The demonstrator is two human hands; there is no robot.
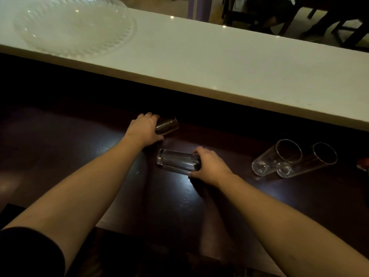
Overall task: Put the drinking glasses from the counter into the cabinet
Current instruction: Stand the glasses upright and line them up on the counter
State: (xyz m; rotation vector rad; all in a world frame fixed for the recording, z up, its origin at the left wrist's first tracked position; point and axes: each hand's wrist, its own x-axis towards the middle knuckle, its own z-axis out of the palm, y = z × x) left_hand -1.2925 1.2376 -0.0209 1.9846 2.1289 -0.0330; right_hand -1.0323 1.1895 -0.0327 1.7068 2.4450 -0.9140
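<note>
Glasses bear no readable writing and look empty. Left hand (144, 129) grips a clear glass (167, 124) lying near the dark counter's (60, 148) far edge; right hand (209, 165) grips a second clear tumbler (175, 161) on its side mid-counter. Two more tumblers (276, 156) (308, 159) lean touching toward the right edge. Glass bowl (73, 25) sits on the white ledge (219, 62).
</note>
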